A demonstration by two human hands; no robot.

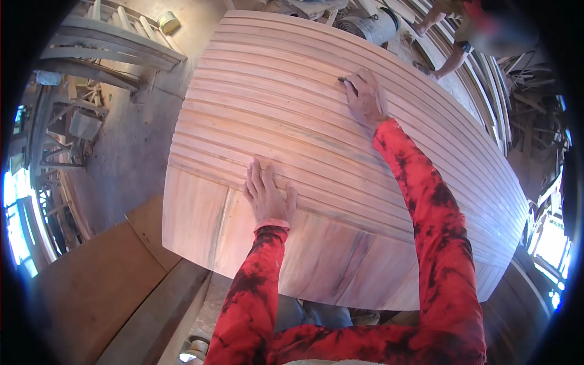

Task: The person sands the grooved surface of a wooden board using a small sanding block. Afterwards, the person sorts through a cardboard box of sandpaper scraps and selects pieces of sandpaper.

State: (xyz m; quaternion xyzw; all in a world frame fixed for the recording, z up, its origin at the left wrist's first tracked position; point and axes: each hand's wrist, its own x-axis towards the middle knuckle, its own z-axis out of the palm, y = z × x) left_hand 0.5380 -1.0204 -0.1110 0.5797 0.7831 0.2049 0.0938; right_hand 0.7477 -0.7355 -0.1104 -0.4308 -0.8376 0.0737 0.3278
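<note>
A large wooden panel (280, 134) with long parallel grooves and a smooth lower band spans the middle of the head view. My left hand (267, 193) lies on it with fingers spread, near the border between the grooved part and the smooth band, holding nothing. Higher up and to the right, my right hand (365, 96) rests over the grooves. Its fingers are closed on a small dark object (342, 79), whose tip sticks out at the left; too little of it shows to name it.
Another person's arms (450, 61) show beyond the panel at the upper right, near long wooden strips (486, 91). A metal bucket (372, 27) stands past the far edge. Wooden frames (109, 45) and a yellowish container (168, 22) are at the upper left. Brown boards (103, 286) lie lower left.
</note>
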